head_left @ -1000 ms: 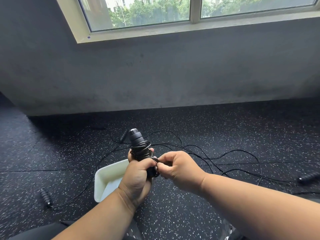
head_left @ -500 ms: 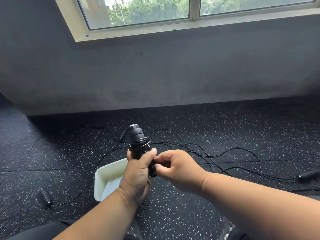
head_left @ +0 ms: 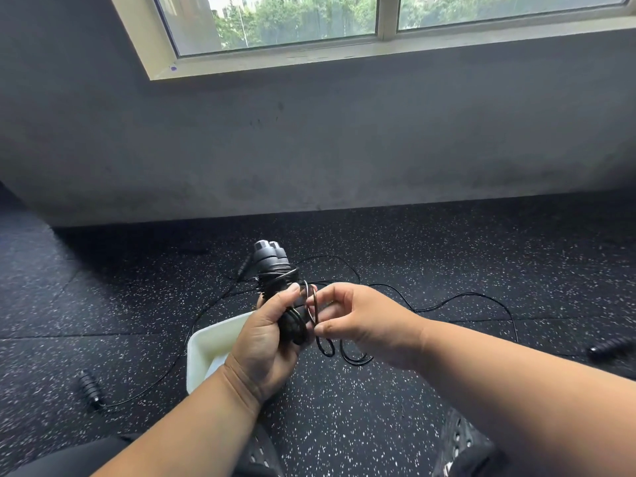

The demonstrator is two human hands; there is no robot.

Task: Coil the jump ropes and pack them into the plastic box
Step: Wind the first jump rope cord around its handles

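Both hands are working above the white plastic box (head_left: 206,346): the left hand (head_left: 265,342) is gripping a pair of black jump-rope handles (head_left: 272,266) wound with cord, while the right hand (head_left: 364,321) is pinching a loop of that cord (head_left: 311,304) just beside them. Loose ropes (head_left: 464,297) are lying beyond the box.

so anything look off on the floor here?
Yes: other ropes sprawl tangled across the floor, handles scattered left and right. The box shows nothing inside where visible. Left hand grips a wound rope.
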